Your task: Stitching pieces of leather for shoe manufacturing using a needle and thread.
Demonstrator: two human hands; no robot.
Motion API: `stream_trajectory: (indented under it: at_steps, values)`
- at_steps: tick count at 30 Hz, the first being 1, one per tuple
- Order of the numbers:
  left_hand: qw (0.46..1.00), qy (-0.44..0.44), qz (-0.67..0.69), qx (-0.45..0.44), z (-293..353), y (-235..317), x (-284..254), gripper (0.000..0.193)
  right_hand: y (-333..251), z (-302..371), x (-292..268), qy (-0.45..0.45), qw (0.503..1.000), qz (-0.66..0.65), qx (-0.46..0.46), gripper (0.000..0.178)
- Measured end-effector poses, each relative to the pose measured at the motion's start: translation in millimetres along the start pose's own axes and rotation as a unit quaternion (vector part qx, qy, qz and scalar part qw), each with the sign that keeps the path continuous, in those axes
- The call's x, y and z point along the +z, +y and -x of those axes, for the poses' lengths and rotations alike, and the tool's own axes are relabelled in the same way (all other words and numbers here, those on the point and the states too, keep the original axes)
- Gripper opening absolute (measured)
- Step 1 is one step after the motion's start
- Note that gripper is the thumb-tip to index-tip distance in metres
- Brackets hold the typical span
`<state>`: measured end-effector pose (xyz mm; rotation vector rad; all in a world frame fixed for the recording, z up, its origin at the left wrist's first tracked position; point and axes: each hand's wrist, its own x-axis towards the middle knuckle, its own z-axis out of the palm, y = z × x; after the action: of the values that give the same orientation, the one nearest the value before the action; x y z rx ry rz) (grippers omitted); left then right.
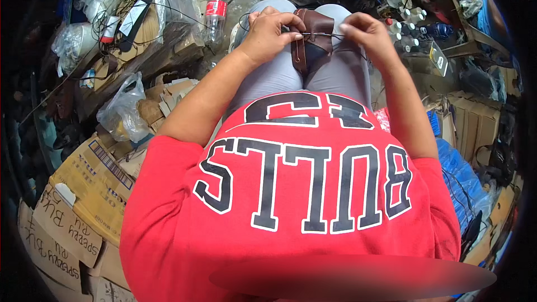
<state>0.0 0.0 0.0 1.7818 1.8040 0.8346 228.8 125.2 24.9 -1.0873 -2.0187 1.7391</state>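
Brown leather piece (320, 24), long axis fore-and-aft, lies between the nearer left hand (271, 33), pinching a slim dark item (317, 34), and right hand (367, 30), grip unclear.

A red-capped clear bottle (216, 12), a crumpled clear plastic bag (124, 113), a yellowish carton (89, 176), blue sheeting (456, 165).

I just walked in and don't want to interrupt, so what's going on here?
A seated person in a red shirt has a brown leather piece with pale stitching between their knees. The left hand pinches a thin dark strand that runs across the leather; the right hand is near its other end, its grip unclear. A red-capped plastic bottle is to their left.
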Motion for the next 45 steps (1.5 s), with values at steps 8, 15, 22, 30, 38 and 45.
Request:
stream_trajectory:
  at_steps: [8, 15, 22, 30, 38, 45]
  values:
    - [0.996, 0.057, 0.05, 0.047, 0.4, -3.7, 6.4, 0.018, -4.8, 3.2, -6.1, -0.063, 0.992, 0.109, 0.03, 0.027]
    - [0.997, 0.054, 0.043, 0.042, 1.7, -3.7, 0.8, 0.016, -23.7, 23.8, -11.1, 0.029, 0.985, 0.159, -0.064, 0.015]
    - [0.997, 0.04, 0.047, 0.042, 1.1, -3.2, -0.5, 0.016, -39.1, 43.3, -21.5, -0.062, 0.968, 0.225, -0.09, 0.012]
    - [0.995, 0.023, 0.095, 0.025, 1.1, -10.0, 2.1, 0.015, -12.3, 16.2, -16.1, -0.014, 0.996, 0.088, 0.025, 0.029]
    - [0.997, 0.029, 0.062, 0.029, 0.7, -5.1, 0.9, 0.016, -8.4, 19.7, -7.3, -0.038, 0.977, 0.209, -0.027, 0.019]
    - [0.998, 0.024, 0.041, 0.031, 0.2, 2.1, 1.0, 0.016, -45.7, 26.8, -19.6, -0.036, 0.929, 0.344, -0.134, 0.009]
